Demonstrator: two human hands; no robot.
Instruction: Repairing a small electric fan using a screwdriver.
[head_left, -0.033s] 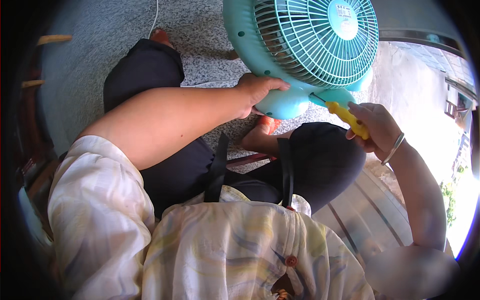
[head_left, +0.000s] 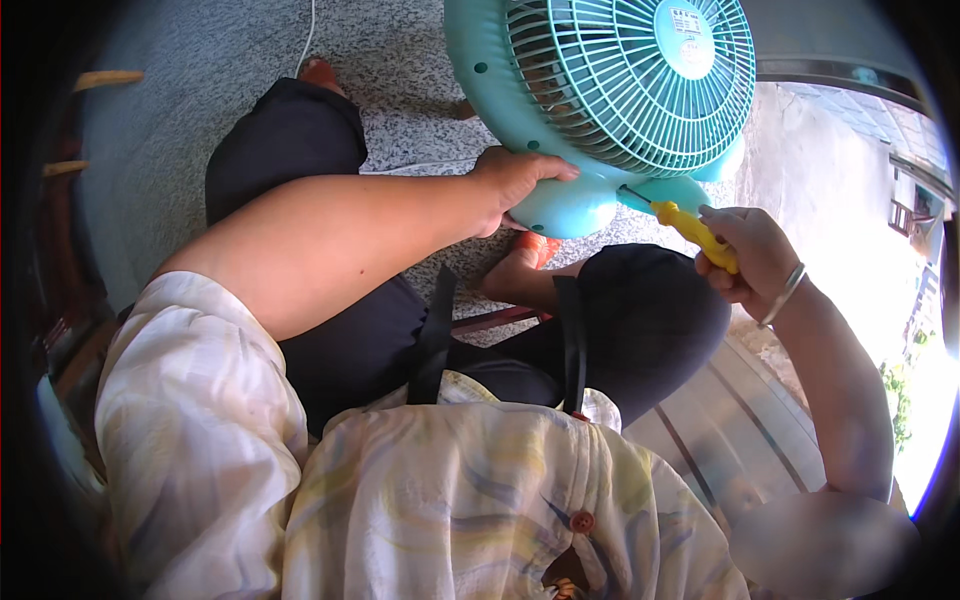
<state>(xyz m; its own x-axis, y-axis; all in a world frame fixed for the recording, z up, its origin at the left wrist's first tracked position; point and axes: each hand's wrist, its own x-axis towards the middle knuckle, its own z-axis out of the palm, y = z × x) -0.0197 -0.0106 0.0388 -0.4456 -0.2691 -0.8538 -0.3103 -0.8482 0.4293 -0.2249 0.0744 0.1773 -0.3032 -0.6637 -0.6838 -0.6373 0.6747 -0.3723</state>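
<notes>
- A seated person looked down at their own lap, with a turquoise fan [head_left: 610, 100] held in front of their knees above a speckled grey floor [head_left: 200, 70].
- The fan's round wire grille faced the camera, with a pale cap at its middle; its smooth rounded base hung lowest, over the gap between the knees.
- The left hand [head_left: 515, 185] was spread against the lower left rim of the fan's body, with the fingers curved around the edge and the thumb resting along the base.
- The right hand [head_left: 745, 250] was closed in a fist around the yellow handle of a screwdriver [head_left: 690, 225], with a thin bangle [head_left: 783, 292] on that wrist.
- The screwdriver's shaft pointed up and left, and its tip met the underside of the fan's base just right of the left hand.
- Dark trousers covered both legs, and a bare foot in an orange sandal [head_left: 535, 250] showed under the fan.
- A white cord [head_left: 310, 35] lay across the floor at the top, beyond the left knee.
- A pale patterned shirt with a red button filled the bottom of the view.
</notes>
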